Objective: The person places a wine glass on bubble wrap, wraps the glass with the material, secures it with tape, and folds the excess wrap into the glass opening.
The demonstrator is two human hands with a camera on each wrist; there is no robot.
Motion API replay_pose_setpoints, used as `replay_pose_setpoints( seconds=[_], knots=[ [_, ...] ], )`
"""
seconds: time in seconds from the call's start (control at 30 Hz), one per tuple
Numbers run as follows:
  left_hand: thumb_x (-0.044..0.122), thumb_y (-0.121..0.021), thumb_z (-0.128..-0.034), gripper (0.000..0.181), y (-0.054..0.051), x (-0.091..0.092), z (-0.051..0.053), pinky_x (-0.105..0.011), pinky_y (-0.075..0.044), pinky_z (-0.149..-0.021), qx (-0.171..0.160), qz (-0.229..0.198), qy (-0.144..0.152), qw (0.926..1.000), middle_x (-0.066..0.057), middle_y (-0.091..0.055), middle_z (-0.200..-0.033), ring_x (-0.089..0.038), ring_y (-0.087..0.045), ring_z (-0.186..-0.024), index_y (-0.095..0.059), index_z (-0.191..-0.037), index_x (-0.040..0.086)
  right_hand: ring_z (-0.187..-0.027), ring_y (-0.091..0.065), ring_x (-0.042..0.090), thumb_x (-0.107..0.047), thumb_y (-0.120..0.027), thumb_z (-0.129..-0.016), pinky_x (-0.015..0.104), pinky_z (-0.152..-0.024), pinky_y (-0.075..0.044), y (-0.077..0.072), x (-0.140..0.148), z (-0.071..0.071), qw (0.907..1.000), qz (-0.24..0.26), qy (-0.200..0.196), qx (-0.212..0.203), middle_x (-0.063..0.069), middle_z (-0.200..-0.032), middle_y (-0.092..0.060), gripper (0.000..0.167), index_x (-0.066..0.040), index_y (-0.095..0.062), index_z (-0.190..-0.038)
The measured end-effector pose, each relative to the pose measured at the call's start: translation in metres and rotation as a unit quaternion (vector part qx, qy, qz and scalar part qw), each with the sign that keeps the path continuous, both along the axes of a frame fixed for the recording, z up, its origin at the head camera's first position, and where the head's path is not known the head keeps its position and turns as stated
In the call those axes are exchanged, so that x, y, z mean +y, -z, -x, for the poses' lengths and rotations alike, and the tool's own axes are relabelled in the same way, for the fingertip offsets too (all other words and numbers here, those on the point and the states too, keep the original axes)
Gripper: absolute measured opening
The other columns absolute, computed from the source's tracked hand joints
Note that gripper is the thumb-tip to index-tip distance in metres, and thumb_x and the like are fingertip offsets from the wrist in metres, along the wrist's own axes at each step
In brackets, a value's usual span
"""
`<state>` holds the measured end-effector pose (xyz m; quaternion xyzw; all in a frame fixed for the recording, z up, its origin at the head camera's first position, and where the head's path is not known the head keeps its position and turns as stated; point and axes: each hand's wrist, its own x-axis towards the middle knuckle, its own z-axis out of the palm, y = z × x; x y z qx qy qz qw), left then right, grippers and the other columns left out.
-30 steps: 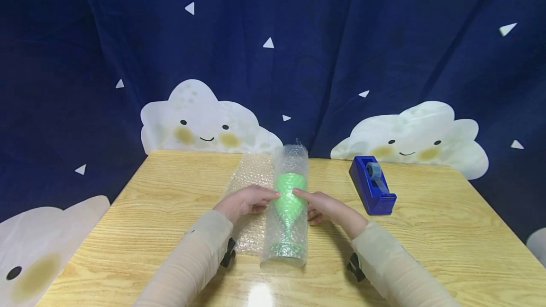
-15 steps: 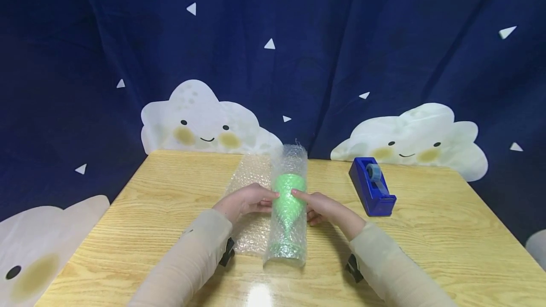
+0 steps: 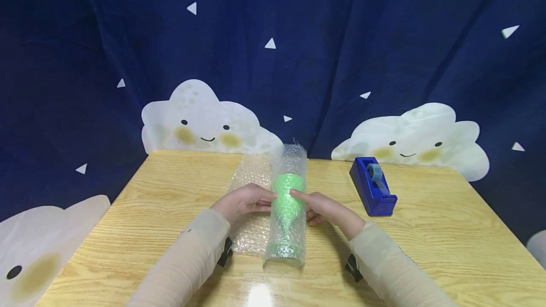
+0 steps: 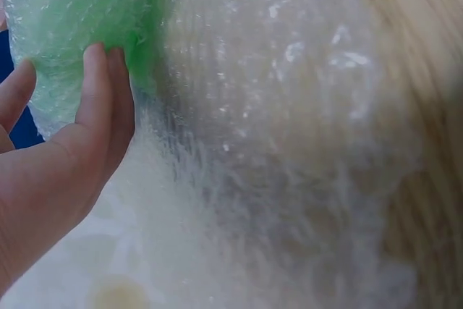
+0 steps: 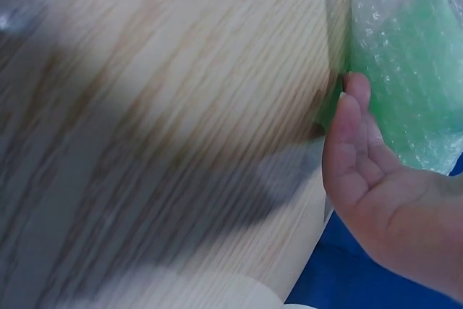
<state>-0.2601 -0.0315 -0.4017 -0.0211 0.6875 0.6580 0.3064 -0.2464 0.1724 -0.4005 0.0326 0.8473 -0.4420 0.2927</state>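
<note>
A green goblet-shaped thing (image 3: 289, 205) lies on the table inside a clear roll of bubble wrap (image 3: 292, 158), its wide end away from me. Its narrow stem and foot show blurrily through the wrap near the front. My left hand (image 3: 245, 201) holds the roll's left side, thumb on top; in the left wrist view its fingers (image 4: 101, 99) lie along the wrapped green part. From the right side my right hand (image 3: 325, 207) holds the same roll, thumb on top and fingers low by the table. A flat stretch of bubble wrap (image 3: 251, 231) extends left of the roll, partly under my left hand.
A blue tape dispenser (image 3: 372, 193) with a roll of clear tape (image 3: 374, 171) stands to the right on the wooden table (image 3: 439, 221). Behind the table hangs a dark blue curtain (image 3: 239, 51) with white clouds and triangles.
The wrapped roll has shifted very slightly left, and its loose near edge sits a little differently. Both hands have moved slightly left with it, keeping the same hold.
</note>
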Motion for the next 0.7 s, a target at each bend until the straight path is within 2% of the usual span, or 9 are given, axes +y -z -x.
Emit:
replay_pose_setpoints(
  seconds=[0.2, 0.4, 0.57, 0.7],
  knots=[
    [0.004, -0.056, -0.0903, 0.033, 0.006, -0.002, 0.001, -0.033, -0.05, -0.094, -0.011, -0.031, 0.0, 0.9995, -0.019, -0.066, -0.109, -0.015, -0.066, -0.085, -0.053, -0.118, -0.013, -0.083, -0.062, 0.017, -0.056, -0.042, -0.092, 0.032, -0.071, -0.055, 0.001, 0.001, 0.001, 1.0, -0.002, -0.001, 0.001, 0.02, -0.108, -0.065, 0.074, 0.01, -0.046, -0.127],
    [0.003, -0.054, -0.0915, 0.035, 0.013, -0.005, 0.0, -0.033, -0.049, -0.095, -0.021, -0.065, -0.001, 0.9976, -0.014, -0.069, -0.103, -0.014, -0.066, -0.085, -0.05, -0.122, -0.013, -0.077, -0.062, 0.015, -0.054, -0.044, -0.092, 0.029, -0.069, -0.055, 0.002, 0.002, 0.002, 0.9999, 0.005, 0.011, -0.003, 0.015, -0.098, -0.067, 0.068, 0.005, -0.051, -0.123],
    [0.004, -0.051, -0.093, 0.035, 0.017, -0.005, 0.0, -0.033, -0.048, -0.096, -0.015, -0.067, 0.005, 0.9976, -0.022, -0.063, -0.114, -0.017, -0.066, -0.094, -0.049, -0.123, -0.014, -0.076, -0.062, 0.014, -0.054, -0.045, -0.091, 0.029, -0.068, -0.054, 0.003, 0.002, 0.002, 0.9999, 0.008, 0.012, -0.003, 0.012, -0.094, -0.068, 0.063, 0.002, -0.055, -0.118],
    [0.009, -0.049, -0.0939, 0.035, 0.015, -0.002, 0.0, -0.034, -0.049, -0.095, -0.006, -0.052, 0.003, 0.9986, -0.026, -0.057, -0.122, -0.024, -0.063, -0.102, -0.05, -0.123, -0.012, -0.079, -0.063, 0.016, -0.055, -0.047, -0.089, 0.03, -0.068, -0.054, 0.002, 0.0, 0.001, 0.9999, -0.001, 0.014, -0.002, 0.013, -0.096, -0.069, 0.064, 0.002, -0.057, -0.115]
  ],
)
